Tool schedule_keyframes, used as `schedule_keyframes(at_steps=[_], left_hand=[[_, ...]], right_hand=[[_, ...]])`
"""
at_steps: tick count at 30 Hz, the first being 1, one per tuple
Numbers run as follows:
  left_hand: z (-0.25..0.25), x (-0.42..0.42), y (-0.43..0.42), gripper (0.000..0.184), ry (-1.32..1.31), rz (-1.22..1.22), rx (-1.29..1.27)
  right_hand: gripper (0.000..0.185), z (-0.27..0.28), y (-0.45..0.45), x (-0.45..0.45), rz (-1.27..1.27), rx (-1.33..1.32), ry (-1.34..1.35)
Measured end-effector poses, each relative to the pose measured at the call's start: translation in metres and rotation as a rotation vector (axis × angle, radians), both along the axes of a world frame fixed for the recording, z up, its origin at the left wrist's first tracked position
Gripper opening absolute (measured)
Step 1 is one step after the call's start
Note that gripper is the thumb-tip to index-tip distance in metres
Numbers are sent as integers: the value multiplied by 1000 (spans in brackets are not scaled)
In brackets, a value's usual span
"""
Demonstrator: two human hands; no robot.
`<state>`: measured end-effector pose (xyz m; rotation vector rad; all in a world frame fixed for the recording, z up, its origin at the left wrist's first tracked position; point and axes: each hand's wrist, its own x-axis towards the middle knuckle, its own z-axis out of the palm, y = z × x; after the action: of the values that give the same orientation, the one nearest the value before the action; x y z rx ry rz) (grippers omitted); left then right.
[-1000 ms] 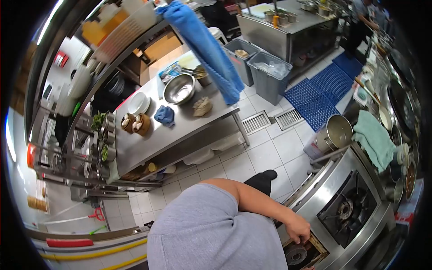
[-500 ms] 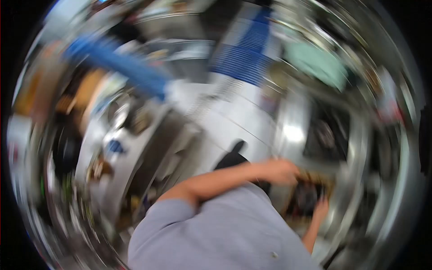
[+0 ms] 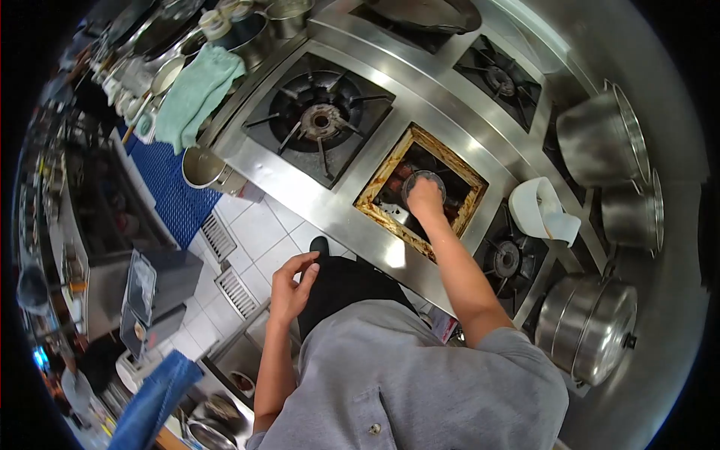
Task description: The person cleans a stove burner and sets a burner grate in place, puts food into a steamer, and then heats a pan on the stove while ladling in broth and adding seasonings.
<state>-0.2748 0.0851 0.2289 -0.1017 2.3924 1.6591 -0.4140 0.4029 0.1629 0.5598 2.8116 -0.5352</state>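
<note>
My right hand (image 3: 425, 199) reaches down into a square opening in the steel stove (image 3: 289, 199), its fingers closed at a round burner part (image 3: 441, 184). The fingertips are partly hidden. A brown, grease-stained frame (image 3: 390, 163) rims the opening, with dark parts inside. Away from it on the left, my left hand (image 3: 294, 289) hovers past the stove's front edge, fingers apart and holding nothing. To the upper left of the opening lies a black burner grate (image 3: 321, 120).
Steel pots (image 3: 600, 139) and a lidded pot (image 3: 585, 326) stand right, near a white container (image 3: 529, 208). A green cloth (image 3: 196, 94) hangs upper left, above a floor-level pot (image 3: 204, 166). Grey bins (image 3: 161, 285) stand left; a wok (image 3: 427, 13) sits at the top.
The view has swung round to face the stove. My left hand has withdrawn from beside the square opening to the left, and my right hand has moved onto the round burner part inside it.
</note>
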Motion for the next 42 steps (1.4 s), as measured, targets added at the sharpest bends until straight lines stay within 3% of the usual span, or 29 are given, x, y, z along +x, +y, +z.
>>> schedule_keyframes(at_steps=[5, 8, 12, 15, 21, 25, 28, 30, 34, 36, 39, 42], left_hand=[[23, -51, -3, 25, 21, -207, 26], [18, -67, -34, 24, 131, -276, 29], [-13, -82, -88, 23, -60, -152, 81], [-11, -101, -116, 23, 8, -183, 20], [-6, -122, -146, 22, -1, -93, 40], [-10, -113, -135, 22, 47, -110, 76], [-13, -97, -124, 23, -26, -158, 60], [-13, -88, -113, 23, -8, -207, 30], [-4, -78, -81, 22, -7, -262, -30], [-3, -76, -60, 23, 12, -249, -27], [0, -71, -19, 24, -21, -207, 6], [9, -63, 31, 24, -25, -194, -6]], right_hand=[[23, -45, -22, -33, -20, 175, -36], [25, -19, -40, -16, 26, 168, -63], [27, -20, -42, -8, -83, 176, -42], [25, -46, -49, 7, -104, 55, -16], [26, -8, -97, 75, -390, -147, 329], [30, 12, -89, 103, -297, -52, 394], [26, 24, -21, 119, -324, 162, 572], [23, 71, 38, 121, -321, 285, 598], [22, 133, 157, 125, -428, 676, 331], [22, 125, 232, 130, -376, 661, 141], [23, 118, 290, 119, -106, 575, 45], [28, 107, 305, 116, -41, 527, 172]])
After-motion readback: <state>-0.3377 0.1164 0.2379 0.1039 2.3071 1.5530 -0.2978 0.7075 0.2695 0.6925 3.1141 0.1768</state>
